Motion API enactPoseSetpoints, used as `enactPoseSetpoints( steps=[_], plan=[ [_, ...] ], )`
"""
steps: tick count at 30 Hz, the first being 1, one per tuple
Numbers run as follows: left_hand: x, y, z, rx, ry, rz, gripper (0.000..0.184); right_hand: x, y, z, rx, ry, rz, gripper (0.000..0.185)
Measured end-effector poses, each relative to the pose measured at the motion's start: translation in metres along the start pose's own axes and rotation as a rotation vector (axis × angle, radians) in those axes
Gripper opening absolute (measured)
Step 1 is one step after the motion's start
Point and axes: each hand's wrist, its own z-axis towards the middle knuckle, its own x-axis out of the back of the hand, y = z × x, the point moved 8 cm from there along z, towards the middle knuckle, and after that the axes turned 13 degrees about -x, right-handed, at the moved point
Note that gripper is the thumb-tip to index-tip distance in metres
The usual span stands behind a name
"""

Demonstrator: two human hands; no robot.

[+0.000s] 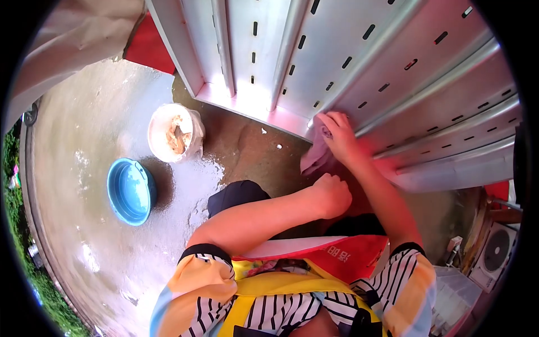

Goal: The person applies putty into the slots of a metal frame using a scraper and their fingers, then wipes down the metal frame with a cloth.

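Observation:
A mauve cloth (316, 157) is in my right hand (338, 136), its fingers bent over it at the lower edge of a silvery ribbed metal panel (320, 62). The cloth's loose end hangs below the panel edge. Just beneath, my left hand (332, 196) is closed in a fist, apart from the panel, with nothing showing from it. The panel has raised ribs and rows of slots, and it leans across the upper right of the view.
On the wet concrete floor (84, 185) at left stand a blue basin (132, 192) and a white bucket (196, 135) with brownish stuff inside. A red apron (359, 255) hangs at my front. An air-conditioner unit (495, 253) is at far right.

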Motion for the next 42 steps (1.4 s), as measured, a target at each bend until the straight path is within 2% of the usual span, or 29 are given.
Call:
enactPoseSetpoints(
  steps=[1, 4, 5, 8, 9, 10, 12, 13, 14, 16, 17, 18, 19, 20, 21, 22, 24, 26, 27, 30, 31, 34, 35, 38, 39, 41, 42],
  plan=[
    [-0.002, 0.000, 0.000, 0.000, -0.017, -0.001, 0.020, 0.019, -0.021, -0.009, 0.160, 0.274, -0.161, 0.034],
    [-0.003, -0.003, 0.000, 0.015, -0.038, -0.017, 0.020, -0.045, 0.035, -0.042, 0.267, 0.113, -0.376, 0.033],
    [0.003, -0.004, -0.003, 0.022, -0.032, -0.035, 0.021, -0.045, 0.032, -0.042, 0.217, 0.182, -0.344, 0.038],
    [0.033, -0.028, -0.021, 0.140, -0.075, -0.064, 0.021, -0.065, 0.050, 0.004, 0.057, -0.281, -0.025, 0.039],
    [0.058, -0.050, -0.040, 0.271, 0.099, -0.167, 0.024, -0.059, 0.057, 0.015, -0.196, -0.335, 0.396, 0.034],
    [0.082, -0.075, -0.066, 0.401, 0.282, -0.261, 0.029, -0.043, 0.048, 0.026, -0.332, -0.290, 0.641, 0.033],
    [0.113, -0.114, -0.121, 0.562, 0.586, -0.131, 0.049, -0.016, 0.008, 0.028, -0.622, -0.221, 1.121, 0.031],
    [0.110, -0.124, -0.142, 0.576, 0.651, -0.144, 0.054, -0.008, -0.017, 0.029, -0.586, -0.182, 1.407, 0.035],
    [0.103, -0.134, -0.159, 0.584, 0.712, -0.154, 0.059, -0.019, -0.033, 0.034, -0.591, -0.183, 1.517, 0.036],
    [0.074, -0.156, -0.173, 0.510, 0.917, -0.699, 0.061, -0.045, -0.063, 0.042, -0.603, -0.175, 1.743, 0.041],
    [0.053, -0.168, -0.180, 0.461, 1.012, -0.980, 0.064, -0.061, -0.079, 0.045, -0.592, -0.250, 1.765, 0.042],
    [0.033, -0.196, -0.200, 0.496, 1.114, -0.855, 0.059, -0.072, -0.094, 0.052, -0.572, -0.325, 1.782, 0.043],
    [0.024, -0.222, -0.223, 0.526, 1.212, -0.725, 0.056, -0.074, -0.109, 0.053, -0.632, -0.406, 1.710, 0.048],
    [0.027, -0.234, -0.247, 0.598, 1.365, -0.684, 0.047, -0.072, -0.112, 0.058, -0.524, -0.389, 1.538, 0.051],
    [0.041, -0.241, -0.272, 0.660, 1.431, -0.387, 0.041, -0.073, -0.114, 0.061, -0.423, -0.368, 1.365, 0.053],
    [0.052, -0.241, -0.290, 0.746, 1.392, -0.019, 0.040, -0.072, -0.116, 0.061, -0.329, -0.345, 1.192, 0.056],
    [0.057, -0.253, -0.301, 0.789, 1.461, 0.184, 0.053, -0.078, -0.105, 0.049, -0.384, -0.424, 1.131, 0.049],
    [0.019, -0.292, -0.284, 0.936, 1.257, 0.414, 0.061, -0.087, -0.078, 0.032, -0.457, -0.503, 1.045, 0.041],
    [-0.010, -0.310, -0.275, 1.111, 1.032, 0.486, 0.059, -0.083, -0.066, 0.021, -0.475, -0.502, 0.979, 0.036],
    [-0.034, -0.313, -0.273, 1.143, 0.791, 0.450, 0.054, -0.058, -0.035, -0.014, -0.546, -0.506, 0.846, 0.030],
    [-0.032, -0.311, -0.275, 1.130, 0.798, 0.453, 0.053, -0.047, -0.023, -0.025, -0.579, -0.498, 0.843, 0.030],
    [-0.033, -0.332, -0.276, 0.971, 1.092, 0.356, 0.050, -0.022, 0.001, -0.057, -0.675, -0.457, 0.826, 0.030],
    [-0.023, -0.335, -0.273, 0.886, 1.215, 0.332, 0.041, -0.015, 0.004, -0.060, -0.700, -0.438, 0.816, 0.030],
    [-0.019, -0.352, -0.269, 0.980, 1.241, 0.235, 0.032, -0.005, -0.002, -0.072, -0.740, -0.482, 0.824, 0.031],
    [-0.012, -0.342, -0.270, 0.893, 1.272, 0.236, 0.031, 0.000, -0.006, -0.076, -0.691, -0.515, 0.767, 0.031],
    [-0.020, -0.346, -0.275, 0.869, 1.105, 0.076, 0.040, 0.010, -0.014, -0.083, -0.592, -0.560, 0.659, 0.033],
    [-0.017, -0.330, -0.275, 0.789, 1.087, 0.184, 0.053, 0.022, -0.022, -0.088, -0.514, -0.577, 0.557, 0.035]
  ],
)
